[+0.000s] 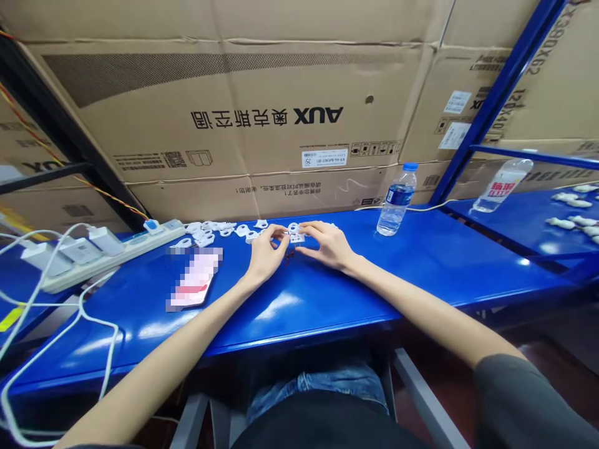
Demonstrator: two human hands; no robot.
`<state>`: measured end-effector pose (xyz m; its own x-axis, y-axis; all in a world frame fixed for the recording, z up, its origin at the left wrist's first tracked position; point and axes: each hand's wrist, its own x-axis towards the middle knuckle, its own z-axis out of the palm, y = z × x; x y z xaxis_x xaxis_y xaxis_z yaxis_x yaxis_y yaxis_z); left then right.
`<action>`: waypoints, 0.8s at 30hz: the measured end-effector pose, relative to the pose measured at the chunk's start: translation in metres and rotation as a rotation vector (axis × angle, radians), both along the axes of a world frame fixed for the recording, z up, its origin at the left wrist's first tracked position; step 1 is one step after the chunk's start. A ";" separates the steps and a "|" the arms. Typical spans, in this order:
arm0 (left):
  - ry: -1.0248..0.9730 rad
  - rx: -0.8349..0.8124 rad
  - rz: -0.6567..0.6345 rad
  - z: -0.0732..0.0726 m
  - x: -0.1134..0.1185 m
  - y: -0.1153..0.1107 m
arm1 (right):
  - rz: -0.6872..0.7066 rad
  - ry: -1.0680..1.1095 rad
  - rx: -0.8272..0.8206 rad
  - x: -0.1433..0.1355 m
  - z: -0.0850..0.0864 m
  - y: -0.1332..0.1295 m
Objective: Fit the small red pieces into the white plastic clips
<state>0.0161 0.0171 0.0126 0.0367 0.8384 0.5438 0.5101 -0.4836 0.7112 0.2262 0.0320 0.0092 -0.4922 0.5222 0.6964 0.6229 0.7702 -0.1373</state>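
Observation:
Between my two hands, just above the blue tabletop (pixel 327 299), is a small white plastic part with a ring on top (pixel 294 232). My left hand (pixel 267 252) pinches it from the left with thumb and fingers. From the right, my right hand (pixel 328 244) closes on its other side, thumb below and fingers above. Tiny dark red bits (pixel 289 256) show beneath the part, too small to make out. Left of my left hand lies a loose pile of similar white ringed parts (pixel 206 232), several of them overlapping.
A phone (pixel 196 279) lies left of my forearm. A power strip (pixel 131 249) with chargers and white cables (pixel 82 305) fills the left end. A water bottle (pixel 397 199) stands at the back right. Cardboard boxes (pixel 262 81) wall the rear; a blue post (pixel 496 93) rises at right.

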 end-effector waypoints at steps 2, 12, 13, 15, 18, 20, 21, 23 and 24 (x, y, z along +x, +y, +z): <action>-0.001 -0.002 -0.006 -0.002 0.000 0.001 | 0.003 0.004 0.004 0.000 0.000 0.000; 0.025 -0.001 -0.011 -0.001 0.001 -0.001 | 0.000 0.002 -0.023 0.001 0.002 -0.002; 0.028 -0.003 -0.012 -0.001 0.002 -0.002 | 0.002 0.001 -0.026 0.001 0.002 -0.002; 0.033 -0.011 -0.014 -0.001 0.002 -0.002 | 0.005 0.003 -0.037 0.001 0.002 -0.003; 0.037 -0.018 -0.019 -0.001 0.001 -0.001 | 0.011 0.012 -0.047 0.000 0.003 -0.004; 0.050 -0.014 -0.027 -0.002 0.001 -0.001 | 0.011 0.013 -0.044 0.001 0.002 -0.004; 0.057 -0.010 -0.029 -0.002 0.001 -0.001 | 0.011 0.013 -0.041 0.001 0.002 -0.003; 0.069 0.000 -0.031 -0.002 0.000 -0.001 | 0.017 0.017 -0.032 0.001 0.001 -0.003; 0.070 0.004 -0.030 -0.002 0.000 -0.001 | 0.022 0.021 -0.026 0.001 0.001 -0.004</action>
<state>0.0165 0.0162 0.0101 0.0999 0.8343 0.5422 0.5434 -0.5022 0.6727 0.2270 0.0284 0.0099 -0.4888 0.5298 0.6930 0.6027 0.7795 -0.1708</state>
